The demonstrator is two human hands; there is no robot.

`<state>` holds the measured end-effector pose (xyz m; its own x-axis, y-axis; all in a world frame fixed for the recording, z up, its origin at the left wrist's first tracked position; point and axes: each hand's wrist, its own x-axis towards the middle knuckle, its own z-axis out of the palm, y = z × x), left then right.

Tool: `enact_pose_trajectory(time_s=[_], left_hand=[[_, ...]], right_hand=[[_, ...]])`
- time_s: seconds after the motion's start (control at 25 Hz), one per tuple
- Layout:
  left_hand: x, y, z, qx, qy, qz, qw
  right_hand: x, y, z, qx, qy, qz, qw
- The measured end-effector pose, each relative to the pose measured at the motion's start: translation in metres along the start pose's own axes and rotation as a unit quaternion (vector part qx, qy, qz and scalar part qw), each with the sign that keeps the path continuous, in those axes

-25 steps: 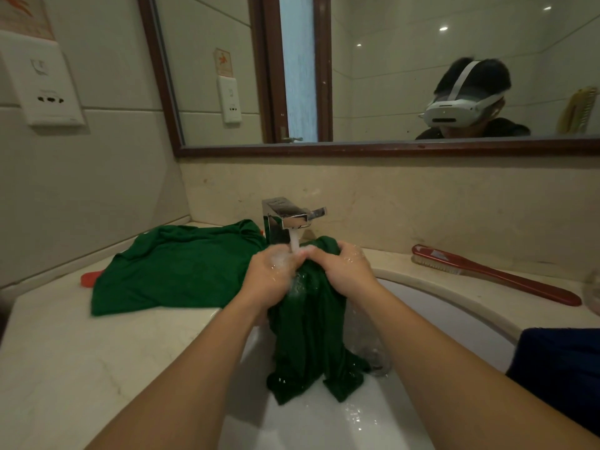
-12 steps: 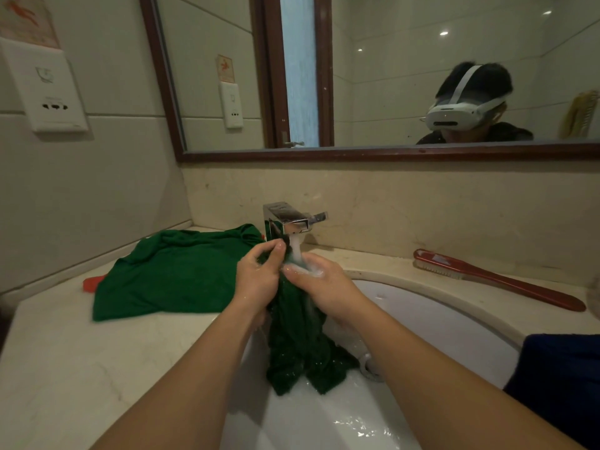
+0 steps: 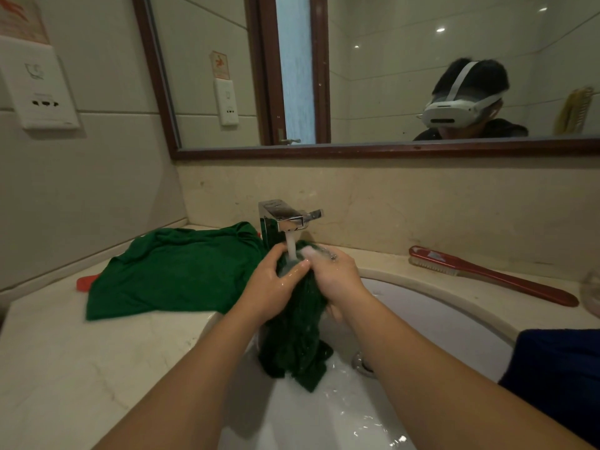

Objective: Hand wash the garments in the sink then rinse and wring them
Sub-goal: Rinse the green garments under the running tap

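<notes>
Under the running faucet [image 3: 285, 216], both hands have closed back together on the green garment [image 3: 295, 345]. Half a second ago the left hand [image 3: 272, 284] pinched the cloth with raised fingers and the right hand [image 3: 337, 277] lay flatter. Now each grips the bunched cloth, knuckles nearly touching, with the stream striking between them.

Assessment: a scrub-and-rinse stroke is in progress; wringing not begun.

The wet cloth is dark and ropy, its tail hanging into the glossy white sink [image 3: 438, 319]. A matte portion lies spread on the pale stone countertop [image 3: 65, 368], seemingly the same piece, though the join is hidden.
</notes>
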<state>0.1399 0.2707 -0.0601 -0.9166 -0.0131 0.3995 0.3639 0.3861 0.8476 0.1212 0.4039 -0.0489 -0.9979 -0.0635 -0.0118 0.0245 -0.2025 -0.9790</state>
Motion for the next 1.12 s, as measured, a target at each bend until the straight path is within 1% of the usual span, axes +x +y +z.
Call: enact_pose_trajectory(time_s=[0.08, 0.16, 0.24, 0.32, 0.44, 0.52, 0.6, 0.72, 0.84, 0.96, 1.0, 1.04, 1.08, 1.12], left_hand=[[-0.001, 0.001, 0.001, 0.014, 0.007, 0.007, 1.0], [0.001, 0.005, 0.001, 0.002, 0.037, -0.005, 0.999], [0.006, 0.005, -0.001, -0.034, 0.097, -0.031, 0.994], [0.008, 0.005, -0.002, -0.085, 0.149, -0.051, 0.984], [0.009, 0.005, -0.002, -0.147, 0.198, -0.072, 0.966], [0.012, 0.004, -0.002, -0.158, 0.231, -0.075, 0.957], [0.013, 0.004, -0.002, -0.181, 0.252, -0.078, 0.947], [0.014, 0.005, -0.001, -0.196, 0.254, -0.085, 0.943], [0.013, 0.005, 0.0, -0.191, 0.235, -0.079, 0.95], [0.011, 0.004, 0.0, -0.153, 0.168, -0.056, 0.972], [0.009, 0.004, 0.001, -0.134, 0.146, -0.041, 0.979], [0.009, 0.004, 0.003, -0.115, 0.14, -0.033, 0.983], [0.01, 0.005, 0.003, -0.113, 0.146, -0.036, 0.982], [0.011, 0.007, 0.002, -0.145, 0.165, -0.058, 0.974]], right_hand=[[0.001, 0.0, 0.001, 0.021, 0.009, -0.021, 1.0], [0.002, 0.002, 0.001, -0.031, 0.014, -0.049, 0.998], [0.002, -0.001, 0.0, -0.074, 0.013, -0.067, 0.995], [0.001, -0.001, 0.001, -0.093, -0.008, -0.065, 0.993], [-0.004, 0.006, 0.003, -0.122, -0.033, -0.085, 0.988], [-0.006, 0.012, 0.002, -0.127, -0.03, -0.11, 0.985], [-0.01, 0.014, 0.004, -0.13, -0.047, -0.118, 0.983], [-0.013, 0.018, 0.009, -0.121, -0.073, -0.105, 0.984], [-0.014, 0.014, 0.011, -0.14, -0.07, -0.104, 0.982], [-0.009, 0.006, 0.007, -0.158, -0.062, -0.077, 0.983], [-0.007, 0.003, 0.005, -0.164, -0.055, -0.075, 0.982], [-0.005, 0.002, 0.003, -0.157, -0.037, -0.072, 0.984], [-0.002, 0.0, 0.001, -0.134, -0.012, -0.069, 0.988], [0.0, -0.003, -0.002, -0.105, 0.016, -0.072, 0.992]])
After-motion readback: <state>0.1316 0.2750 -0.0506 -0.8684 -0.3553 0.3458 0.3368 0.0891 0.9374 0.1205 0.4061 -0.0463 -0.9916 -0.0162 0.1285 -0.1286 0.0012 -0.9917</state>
